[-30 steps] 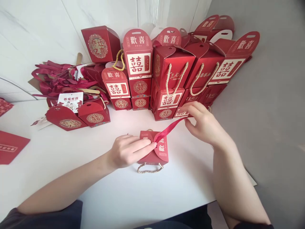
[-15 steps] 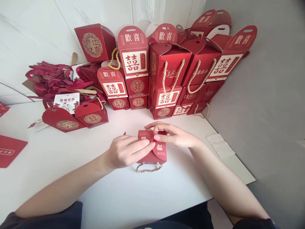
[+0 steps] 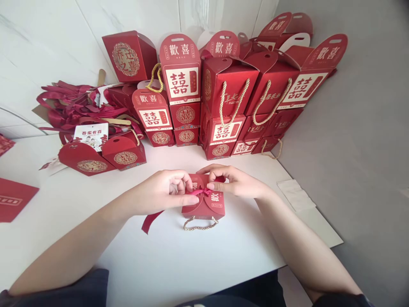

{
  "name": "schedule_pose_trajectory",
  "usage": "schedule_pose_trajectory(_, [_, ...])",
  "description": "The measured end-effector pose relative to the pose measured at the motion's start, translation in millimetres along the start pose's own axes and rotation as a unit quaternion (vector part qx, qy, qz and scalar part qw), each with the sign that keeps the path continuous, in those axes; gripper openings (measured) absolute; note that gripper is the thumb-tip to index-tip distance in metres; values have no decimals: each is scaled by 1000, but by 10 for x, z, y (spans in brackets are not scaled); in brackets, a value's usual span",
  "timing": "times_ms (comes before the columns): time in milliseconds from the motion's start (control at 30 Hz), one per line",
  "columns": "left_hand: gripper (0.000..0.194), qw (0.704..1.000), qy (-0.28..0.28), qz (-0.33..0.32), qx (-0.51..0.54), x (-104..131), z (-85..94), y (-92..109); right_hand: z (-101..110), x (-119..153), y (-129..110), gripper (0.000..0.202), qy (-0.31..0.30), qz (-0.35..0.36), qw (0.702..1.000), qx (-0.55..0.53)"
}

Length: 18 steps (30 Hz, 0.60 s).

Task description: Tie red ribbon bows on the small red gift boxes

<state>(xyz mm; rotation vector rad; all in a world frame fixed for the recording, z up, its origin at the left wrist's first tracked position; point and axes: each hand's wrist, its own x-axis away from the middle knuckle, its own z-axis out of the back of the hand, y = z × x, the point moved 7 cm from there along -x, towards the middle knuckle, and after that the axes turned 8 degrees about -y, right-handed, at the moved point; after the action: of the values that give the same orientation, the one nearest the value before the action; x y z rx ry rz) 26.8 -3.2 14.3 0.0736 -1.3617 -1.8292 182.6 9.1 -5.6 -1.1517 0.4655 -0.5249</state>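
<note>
A small red gift box [image 3: 204, 209] with a rope handle [image 3: 200, 229] at its near side stands on the white table in front of me. A dark pink ribbon [image 3: 205, 192] is knotted over its top, where the curved flaps meet. My left hand [image 3: 171, 189] is at the box's left side, thumb and fingers closed on one length of the ribbon, whose loose tail hangs past the hand toward the table. From the right, my right hand [image 3: 231, 181] pinches the ribbon close to the knot, its other fingers curled over the box's far edge.
Stacked red boxes [image 3: 228, 94] line the wall at the back. A heap of dark red ribbons [image 3: 70, 106] lies at the back left, behind two boxes and a white card [image 3: 91, 135]. A flat red piece [image 3: 15, 200] is at far left; folded tissue [image 3: 295, 195] lies by the right wall.
My left hand has drawn left and turned, pulling the ribbon out from the middle of the box. The knot now shows, and a ribbon tail hangs below that hand. My right hand has barely moved.
</note>
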Motion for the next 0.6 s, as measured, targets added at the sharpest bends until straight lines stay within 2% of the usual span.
schedule_pose_trajectory(133, [44,999,-24,40,0,5,16,-57,2,6,-5,24,1,2,1000,10])
schedule_pose_trajectory(200, [36,999,-11,23,-35,29,36,-24,6,7,-9,24,3,2,1000,12])
schedule_pose_trajectory(300, [35,990,44,-18,-135,101,42,72,5,8,-16,24,2,1,1000,12])
schedule_pose_trajectory(467, [40,945,165,-76,-274,202,-102,213,-3,12,-25,24,1,5,1000,12])
schedule_pose_trajectory(600, [12,913,219,-128,-320,212,-232,269,0,18,-21,24,9,3,1000,20])
